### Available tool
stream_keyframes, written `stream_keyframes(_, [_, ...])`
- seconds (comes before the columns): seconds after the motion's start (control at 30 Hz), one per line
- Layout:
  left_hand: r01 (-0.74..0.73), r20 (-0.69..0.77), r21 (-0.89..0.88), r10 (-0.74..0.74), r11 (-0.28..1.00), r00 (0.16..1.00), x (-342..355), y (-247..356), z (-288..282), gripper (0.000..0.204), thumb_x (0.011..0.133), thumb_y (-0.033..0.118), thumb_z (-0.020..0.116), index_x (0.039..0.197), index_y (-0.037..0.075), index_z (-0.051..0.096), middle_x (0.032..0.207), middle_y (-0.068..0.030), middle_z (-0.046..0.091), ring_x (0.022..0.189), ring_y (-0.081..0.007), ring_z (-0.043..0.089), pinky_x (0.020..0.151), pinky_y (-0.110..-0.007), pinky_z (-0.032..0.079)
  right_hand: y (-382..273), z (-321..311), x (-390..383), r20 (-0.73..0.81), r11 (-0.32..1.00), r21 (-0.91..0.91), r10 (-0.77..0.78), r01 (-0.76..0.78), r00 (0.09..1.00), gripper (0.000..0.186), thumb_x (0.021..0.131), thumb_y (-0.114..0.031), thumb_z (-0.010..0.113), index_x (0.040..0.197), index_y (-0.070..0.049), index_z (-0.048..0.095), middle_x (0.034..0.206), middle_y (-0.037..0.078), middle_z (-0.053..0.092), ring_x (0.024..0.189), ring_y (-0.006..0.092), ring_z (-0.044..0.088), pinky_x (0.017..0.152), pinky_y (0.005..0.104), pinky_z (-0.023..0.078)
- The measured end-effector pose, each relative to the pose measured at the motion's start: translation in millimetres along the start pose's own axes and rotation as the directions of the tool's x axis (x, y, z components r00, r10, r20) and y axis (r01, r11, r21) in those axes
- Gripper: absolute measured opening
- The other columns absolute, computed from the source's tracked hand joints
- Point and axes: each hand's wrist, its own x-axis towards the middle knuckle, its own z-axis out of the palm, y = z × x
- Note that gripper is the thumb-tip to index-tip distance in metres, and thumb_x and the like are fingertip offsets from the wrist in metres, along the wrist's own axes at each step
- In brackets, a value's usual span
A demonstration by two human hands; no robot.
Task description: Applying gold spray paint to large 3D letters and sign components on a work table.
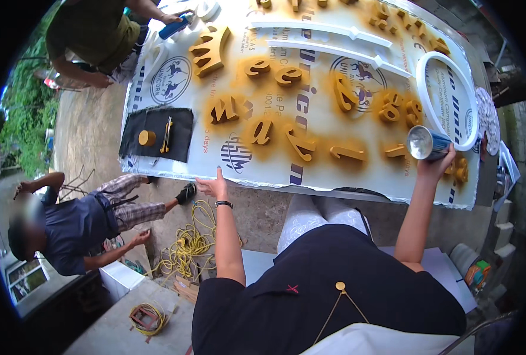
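Note:
My right hand (pixel 443 160) holds a blue-and-silver spray can (pixel 427 143) on its side over the lower right of the foil-edged, printed board (pixel 198 151). My left hand (pixel 212 184) is at the board's near edge, index finger stretched onto it, holding nothing. Several cut-out letters (pixel 260 131) and a crown shape (pixel 208 50) lie on the board in gold paint, with overspray around them. A white oval ring (pixel 468 121) lies at the right, and two long white strips (pixel 328 46) at the back. A black sheet (pixel 141 124) at the left carries a gold cap (pixel 147 138) and a utility knife (pixel 166 135).
A person in a green top (pixel 85 32) stands at the far left with a blue can (pixel 174 25). Another person in a navy shirt (pixel 76 231) is at the left. A coiled yellow hose (pixel 189 254) lies on the floor beside me. Concrete blocks (pixel 504 236) stand at the right.

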Motion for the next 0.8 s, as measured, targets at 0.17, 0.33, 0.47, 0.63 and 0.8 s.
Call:
stream_keyframes(0.17, [-0.055, 0.373, 0.045, 0.034, 0.997, 0.927, 29, 2, 17, 0.133, 0.06, 0.06, 0.081, 0.151, 0.021, -0.008, 0.152, -0.0287, -0.016, 0.138, -0.053, -0.014, 0.11, -0.063, 0.005, 24, 6, -70, 0.338, 0.945, -0.324, 0.072, 0.044, 0.938, 0.047, 0.091, -0.037, 0.053, 0.131, -0.015, 0.043, 0.113, 0.015, 0.057, 0.092, 0.0281, 0.061, 0.075, 0.0434, 0.055])
stream_keyframes(0.33, [-0.047, 0.393, 0.201, -0.037, 0.978, 0.919, 42, -4, 21, 0.144, 0.055, 0.061, 0.083, 0.149, 0.02, -0.019, 0.149, -0.0276, -0.029, 0.134, -0.0557, -0.022, 0.108, -0.066, -0.001, 38, -8, -43, 0.005, 0.98, -0.176, -0.09, 0.089, 0.996, 0.041, 0.09, -0.036, 0.054, 0.122, -0.013, 0.045, 0.109, 0.012, 0.058, 0.095, 0.0277, 0.062, 0.078, 0.0457, 0.055])
stream_keyframes(0.47, [-0.045, 0.48, 0.166, -0.041, 0.985, 0.876, 28, 11, 20, 0.152, 0.049, 0.06, 0.086, 0.148, 0.02, -0.021, 0.146, -0.0305, -0.031, 0.132, -0.0554, -0.028, 0.107, -0.065, -0.006, 44, -25, -37, -0.08, 0.993, -0.101, -0.063, 0.055, 0.995, 0.046, 0.085, -0.033, 0.061, 0.121, -0.013, 0.041, 0.104, 0.013, 0.055, 0.085, 0.0286, 0.063, 0.073, 0.0406, 0.055])
stream_keyframes(0.63, [-0.033, 0.475, 0.241, -0.088, 0.97, 0.876, 39, 14, 7, 0.15, 0.055, 0.051, 0.087, 0.143, 0.022, -0.031, 0.146, -0.0249, -0.035, 0.137, -0.0501, -0.02, 0.11, -0.063, 0.013, 73, -25, -12, 0.014, 0.908, -0.334, -0.264, 0.253, 0.964, 0.057, 0.082, -0.026, 0.066, 0.131, -0.012, 0.042, 0.12, 0.012, 0.049, 0.102, 0.023, 0.056, 0.084, 0.0371, 0.05])
stream_keyframes(0.8, [0.107, 0.527, 0.007, -0.095, 0.994, 0.845, 32, 18, 10, 0.147, 0.059, 0.036, 0.09, 0.141, 0.031, -0.032, 0.148, -0.0161, -0.034, 0.14, -0.0464, 0.0, 0.097, -0.064, 0.04, 88, -32, 70, -0.065, 0.762, -0.495, -0.512, 0.419, 0.856, 0.062, 0.082, -0.023, 0.07, 0.135, -0.01, 0.041, 0.126, 0.014, 0.048, 0.109, 0.0251, 0.053, 0.095, 0.0359, 0.044])
